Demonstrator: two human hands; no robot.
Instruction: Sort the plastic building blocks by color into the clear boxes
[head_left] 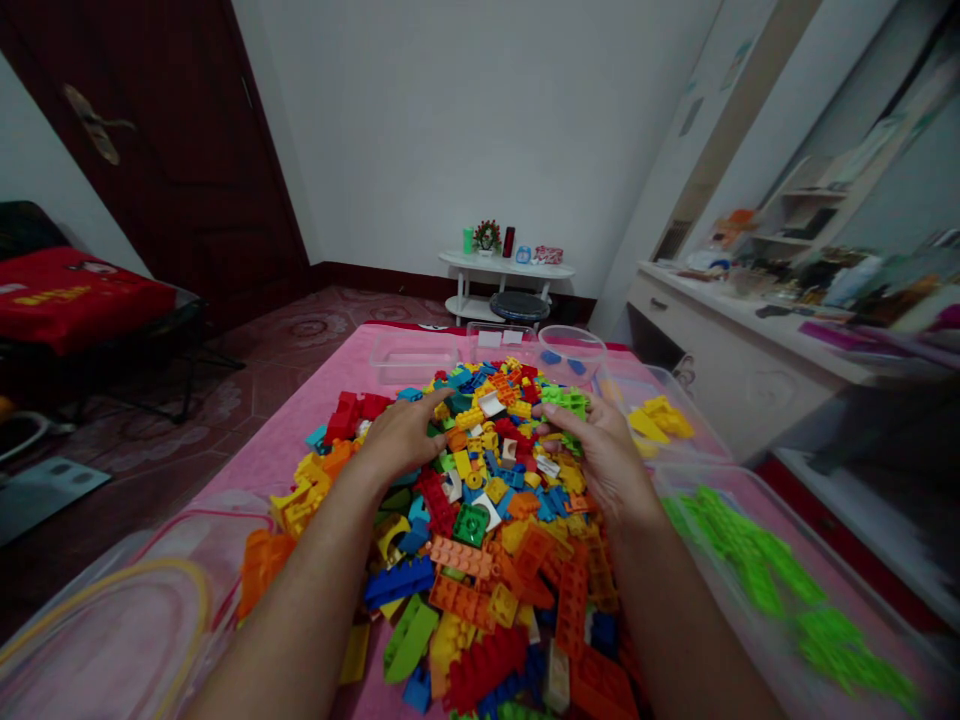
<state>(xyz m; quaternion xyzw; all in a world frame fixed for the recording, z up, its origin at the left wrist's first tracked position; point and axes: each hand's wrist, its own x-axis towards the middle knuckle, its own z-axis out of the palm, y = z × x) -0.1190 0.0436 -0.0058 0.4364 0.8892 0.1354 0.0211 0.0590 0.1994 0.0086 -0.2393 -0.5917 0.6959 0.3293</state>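
Observation:
A large heap of coloured toy building bricks lies on a pink cloth-covered table. My left hand rests palm down on the left side of the heap, fingers stretched towards the blue and yellow bricks near its top. My right hand lies on the right side of the heap, its fingers curled into the bricks beside some green ones. Whether it holds a brick is hidden. Both forearms reach in over the near part of the heap.
Clear plastic tubs ring the heap: one with green bricks at right, one with yellow bricks behind it, one at near left, and others at the far edge. A white side table, dresser and dark door stand beyond.

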